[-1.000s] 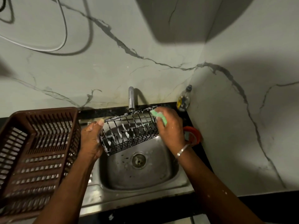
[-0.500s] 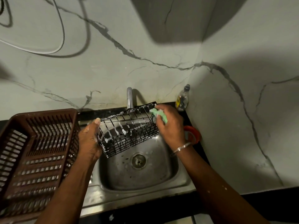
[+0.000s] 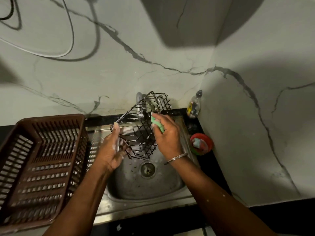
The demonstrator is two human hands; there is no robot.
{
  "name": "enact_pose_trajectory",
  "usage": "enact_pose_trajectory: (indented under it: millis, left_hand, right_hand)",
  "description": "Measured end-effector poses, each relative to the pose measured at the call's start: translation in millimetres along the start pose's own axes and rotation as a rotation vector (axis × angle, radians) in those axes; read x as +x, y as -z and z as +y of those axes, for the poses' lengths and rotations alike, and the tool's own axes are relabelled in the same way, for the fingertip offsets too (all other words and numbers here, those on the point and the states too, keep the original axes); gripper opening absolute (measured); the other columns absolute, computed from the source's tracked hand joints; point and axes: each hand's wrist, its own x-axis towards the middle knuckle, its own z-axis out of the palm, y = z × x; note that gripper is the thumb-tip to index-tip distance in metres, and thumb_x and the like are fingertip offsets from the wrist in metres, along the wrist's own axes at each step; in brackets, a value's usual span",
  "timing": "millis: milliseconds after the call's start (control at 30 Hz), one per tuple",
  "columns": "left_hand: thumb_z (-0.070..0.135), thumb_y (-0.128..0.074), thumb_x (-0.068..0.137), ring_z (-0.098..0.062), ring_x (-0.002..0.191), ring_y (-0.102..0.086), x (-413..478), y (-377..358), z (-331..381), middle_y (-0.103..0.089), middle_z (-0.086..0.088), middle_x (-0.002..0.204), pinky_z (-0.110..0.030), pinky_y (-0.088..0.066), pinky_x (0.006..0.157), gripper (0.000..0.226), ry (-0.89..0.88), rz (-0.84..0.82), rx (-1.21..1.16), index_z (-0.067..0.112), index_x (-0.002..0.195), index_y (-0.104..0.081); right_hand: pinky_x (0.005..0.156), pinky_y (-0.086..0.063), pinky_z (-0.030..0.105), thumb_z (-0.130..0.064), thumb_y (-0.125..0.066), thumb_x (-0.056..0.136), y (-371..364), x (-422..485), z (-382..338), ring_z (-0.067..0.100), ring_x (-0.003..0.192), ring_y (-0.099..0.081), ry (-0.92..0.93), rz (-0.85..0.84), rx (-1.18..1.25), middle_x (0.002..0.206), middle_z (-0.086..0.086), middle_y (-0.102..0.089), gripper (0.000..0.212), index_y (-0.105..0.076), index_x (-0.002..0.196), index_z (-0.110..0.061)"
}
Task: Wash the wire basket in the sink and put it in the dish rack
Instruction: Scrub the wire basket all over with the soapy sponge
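Along the front edge of the surface (image 3: 219, 169), both forearms reach in over the steel sink (image 3: 119, 206). At the surface's left end sits a brown slatted plastic dish rack (image 3: 51, 118), its right wall just beside the sink. The basin is wet w/ flecks of suds, and the round drain (image 3: 148, 169) is at centre.

Above the basin the left hand (image 3: 111, 150) grips the wire basket (image 3: 142, 133) at its lower-left corner, fingers curled round the wires & one finger straight up along the rim. That hand is foamy & a bit blurred. The basket is black wire, held clear of the basin & tilted steeply. Its low end is over the drain, its high end up by the tap (image 3: 139, 99) at the back edge, partly in front of it. White suds streak the wires.

The right hand (image 3: 167, 137) is closed on a green sponge (image 3: 157, 124), pressing it vs. the basket's right side, approx mid-length. A thin metal bangle (image 3: 177, 157) sits on that wrist. The basket is btwn the two hands, apart from the rack.

Right of the sink, by the side wall, a red bowl (image 3: 207, 142) holds soap bits or scrub pads, can't tell which. In the surface's back right corner stands a small clear bottle (image 3: 194, 104) w/ dark cap & yellow label. Behind is a pale marble-look wall (image 3: 153, 74) w/ dark veins, and cables (image 3: 72, 31) loop across it top left.
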Motion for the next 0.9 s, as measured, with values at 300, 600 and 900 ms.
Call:
enact_pose_trajectory:
  millis: [300, 600, 900]
  left_hand:
    - [0.058, -0.063, 0.098, -0.019, 0.053, -0.047, -8.2, -17.6, 4.9, -0.048, -0.005, 0.074, -0.027, -0.050, 0.038, 0.051, 0.074, -0.034, -0.054, 0.007, 0.101, -0.064]
    - [0.078, -0.068, 0.078, -0.006, 0.056, -0.036, 1.3, -2.2, -4.5, -0.052, -0.002, 0.089, -0.017, -0.040, 0.039, 0.097, 0.180, 0.070, -0.183, 0.032, 0.158, -0.038]
    - [0.083, -0.050, 0.082, -0.030, 0.065, -0.075, -8.6, -14.6, -12.5, -0.060, -0.025, 0.140, -0.028, -0.053, 0.036, 0.091, 0.219, -0.019, -0.255, 0.028, 0.154, -0.041]
  right_hand:
    - [0.086, -0.060, 0.046, 0.004, -0.067, 0.089, -8.0, -8.4, -10.6, 0.016, 0.102, -0.069, -0.125, 0.045, 0.172, 0.109, -0.004, -0.072, 0.029, -0.076, 0.109, -0.015]
    - [0.097, -0.055, 0.032, 0.003, -0.069, 0.089, -1.0, -16.1, -17.7, 0.014, 0.118, -0.060, 0.081, -0.017, 0.082, 0.123, -0.002, -0.064, 0.038, -0.071, 0.125, -0.012]
    - [0.105, -0.047, 0.024, 0.003, -0.070, 0.091, -13.7, -25.1, -11.7, 0.022, 0.123, -0.058, 0.155, 0.030, -0.026, 0.128, 0.006, -0.064, 0.033, -0.074, 0.122, -0.006]
